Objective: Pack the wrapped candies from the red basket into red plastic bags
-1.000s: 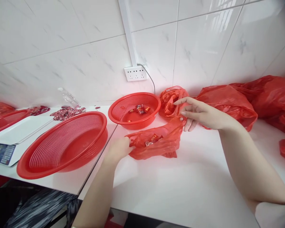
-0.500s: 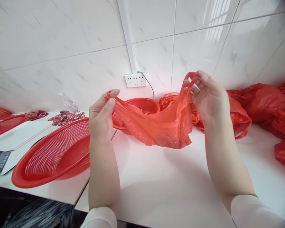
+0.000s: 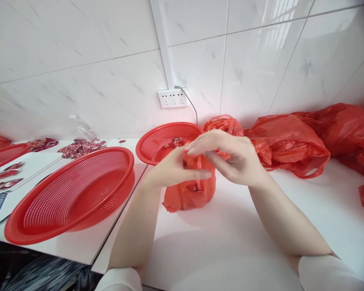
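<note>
A red plastic bag (image 3: 191, 198) rests upright on the white table, bunched at the top, with small dark-and-red wrapped pieces showing inside it. My left hand (image 3: 170, 169) closes round its upper left side, the thumb across the front. From the right, my right hand (image 3: 230, 155) bends over the bag's top, its fingertips meeting the left hand's fingers there. Both hands are slightly blurred and partly hide the bag's mouth. Just behind the hands is a small red mesh basket (image 3: 148, 141) with a few wrapped pieces in it.
A large empty red basket (image 3: 75, 202) stands at left, beside a white scale (image 3: 39, 161) with several red packets on its plate. Behind lie a clear bottle (image 3: 84, 128) and patterned packets (image 3: 79, 149). Filled red bags (image 3: 291, 137) line the wall at right.
The red bag, earlier stretched limp in the air between both hands, now stands on the table with pieces in it. My hands have come together over it. Packets now lie on the scale.
</note>
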`<action>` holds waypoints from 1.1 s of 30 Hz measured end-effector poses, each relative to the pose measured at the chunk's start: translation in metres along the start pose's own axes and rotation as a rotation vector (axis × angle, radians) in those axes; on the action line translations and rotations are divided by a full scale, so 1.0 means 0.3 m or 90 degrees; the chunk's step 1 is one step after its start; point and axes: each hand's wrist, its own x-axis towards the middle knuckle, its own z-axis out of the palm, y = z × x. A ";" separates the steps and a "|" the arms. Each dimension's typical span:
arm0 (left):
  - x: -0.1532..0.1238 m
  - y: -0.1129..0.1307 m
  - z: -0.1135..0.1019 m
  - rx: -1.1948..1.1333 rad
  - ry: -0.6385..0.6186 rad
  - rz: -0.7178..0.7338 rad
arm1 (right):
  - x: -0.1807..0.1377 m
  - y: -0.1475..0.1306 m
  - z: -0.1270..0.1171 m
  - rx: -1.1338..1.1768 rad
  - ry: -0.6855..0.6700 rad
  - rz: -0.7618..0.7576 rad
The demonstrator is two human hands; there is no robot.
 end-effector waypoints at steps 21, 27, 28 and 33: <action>0.030 -0.017 0.035 -0.238 0.200 -0.220 | 0.009 0.086 -0.039 -0.191 0.017 0.095; 0.049 -0.050 -0.015 -0.469 0.118 -0.218 | -0.002 0.048 -0.097 -0.227 0.150 0.120; 0.054 -0.057 -0.018 -0.515 0.104 -0.223 | -0.005 0.027 -0.100 -0.203 0.122 0.108; 0.063 -0.065 -0.007 -0.621 0.037 -0.228 | -0.013 -0.047 -0.093 -0.100 -0.203 0.044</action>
